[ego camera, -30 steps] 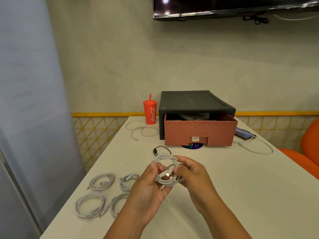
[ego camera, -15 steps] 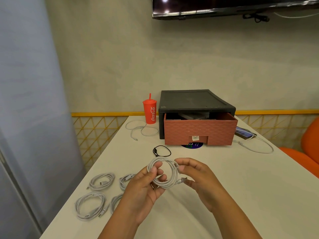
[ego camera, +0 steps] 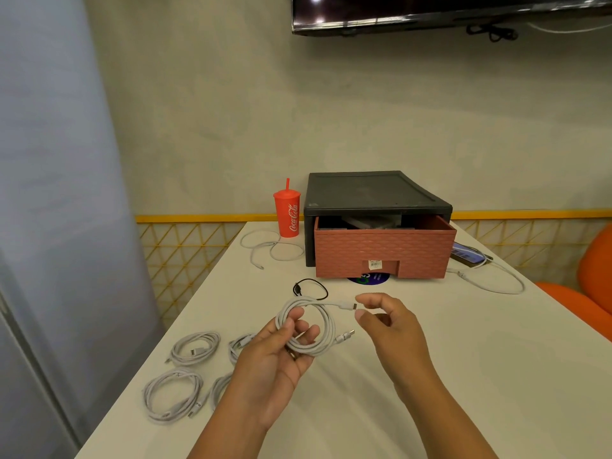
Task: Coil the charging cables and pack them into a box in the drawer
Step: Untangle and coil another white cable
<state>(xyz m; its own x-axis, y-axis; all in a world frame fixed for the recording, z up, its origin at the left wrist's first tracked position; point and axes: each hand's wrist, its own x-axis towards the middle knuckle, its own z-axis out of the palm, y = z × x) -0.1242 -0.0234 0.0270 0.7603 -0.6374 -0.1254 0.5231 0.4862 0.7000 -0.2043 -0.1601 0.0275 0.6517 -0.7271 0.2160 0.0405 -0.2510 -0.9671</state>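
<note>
Drawing rightward off the white cable coil [ego camera: 328,326], my right hand [ego camera: 387,323] is hovering at the loose plug [ego camera: 347,305], its grip released, thumb and forefinger parted beside the tip. My left hand [ego camera: 275,359] is clasping that coil just above the desk [ego camera: 463,359]. Coiling this cable is, I judge, nearly ending; next comes tucking that tail, then reaching for the open drawer [ego camera: 381,253].

Left grip [ego camera: 278,356] closed, right grip [ego camera: 390,329] half-curled
</note>
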